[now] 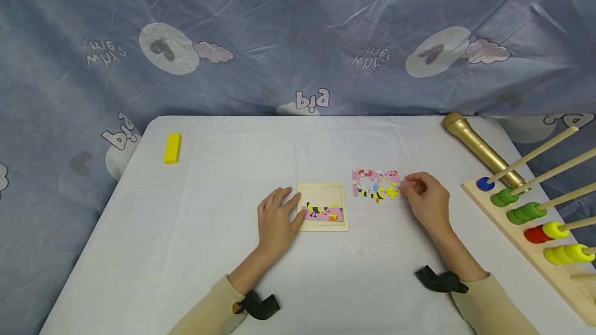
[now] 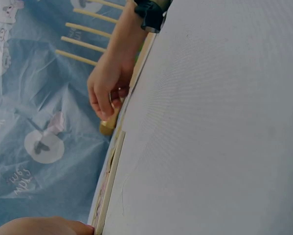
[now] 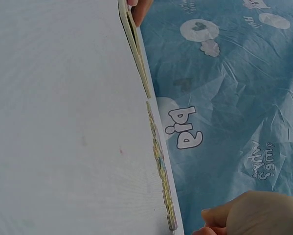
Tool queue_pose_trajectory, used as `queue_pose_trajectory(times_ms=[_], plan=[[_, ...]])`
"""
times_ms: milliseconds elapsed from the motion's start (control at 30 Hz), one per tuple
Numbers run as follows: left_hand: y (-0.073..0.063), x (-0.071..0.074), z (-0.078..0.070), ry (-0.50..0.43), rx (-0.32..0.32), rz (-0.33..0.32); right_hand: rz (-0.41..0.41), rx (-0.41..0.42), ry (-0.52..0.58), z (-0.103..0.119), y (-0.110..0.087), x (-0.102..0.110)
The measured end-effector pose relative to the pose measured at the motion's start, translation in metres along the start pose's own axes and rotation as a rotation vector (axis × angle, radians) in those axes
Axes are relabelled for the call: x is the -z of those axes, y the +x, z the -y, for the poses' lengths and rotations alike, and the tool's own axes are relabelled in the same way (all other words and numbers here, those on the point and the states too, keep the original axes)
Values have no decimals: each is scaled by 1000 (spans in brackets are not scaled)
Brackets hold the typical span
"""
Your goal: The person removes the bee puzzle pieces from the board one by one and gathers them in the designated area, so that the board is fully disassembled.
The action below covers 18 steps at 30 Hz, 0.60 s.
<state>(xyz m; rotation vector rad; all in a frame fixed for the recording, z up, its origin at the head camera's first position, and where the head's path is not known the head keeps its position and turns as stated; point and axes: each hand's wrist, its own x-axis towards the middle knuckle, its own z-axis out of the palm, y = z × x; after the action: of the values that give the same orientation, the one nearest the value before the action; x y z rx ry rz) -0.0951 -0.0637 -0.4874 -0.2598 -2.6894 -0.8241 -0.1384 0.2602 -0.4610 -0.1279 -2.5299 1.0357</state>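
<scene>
A square wooden puzzle tray (image 1: 321, 188) lies mid-table, its bottom row filled with pink pieces (image 1: 324, 214) that show part of a bee. My left hand (image 1: 278, 221) rests at the tray's left side with fingers spread, the thumb on its lower left edge. To the right of the tray, loose jigsaw pieces (image 1: 376, 184) lie in a rough rectangle with gaps between them. Just right of these is my right hand (image 1: 426, 200), loosely curled, thumb and forefinger towards the pieces. In the right wrist view, the right hand (image 3: 259, 215) shows no piece at its fingertips.
A wooden bead counter (image 1: 526, 242) with coloured rings and upright pegs stands on the right. Behind it a gold microphone (image 1: 479, 143) lies slanted. A yellow block (image 1: 173, 148) sits at the far left, and a blue-grey printed cloth (image 1: 261, 9) hangs beyond the white table.
</scene>
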Motion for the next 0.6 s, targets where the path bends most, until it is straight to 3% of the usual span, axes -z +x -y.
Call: queue_pose_trajectory(times_ms=[200,433,600], plan=[[0,0,0,3,0,-1,-16,37,57,10,-2,0],[0,2,-1,1,-2,2,51,61,101,31,-4,-3],[1,2,-1,-7,-4,1,144,129,123,57,-6,-13]])
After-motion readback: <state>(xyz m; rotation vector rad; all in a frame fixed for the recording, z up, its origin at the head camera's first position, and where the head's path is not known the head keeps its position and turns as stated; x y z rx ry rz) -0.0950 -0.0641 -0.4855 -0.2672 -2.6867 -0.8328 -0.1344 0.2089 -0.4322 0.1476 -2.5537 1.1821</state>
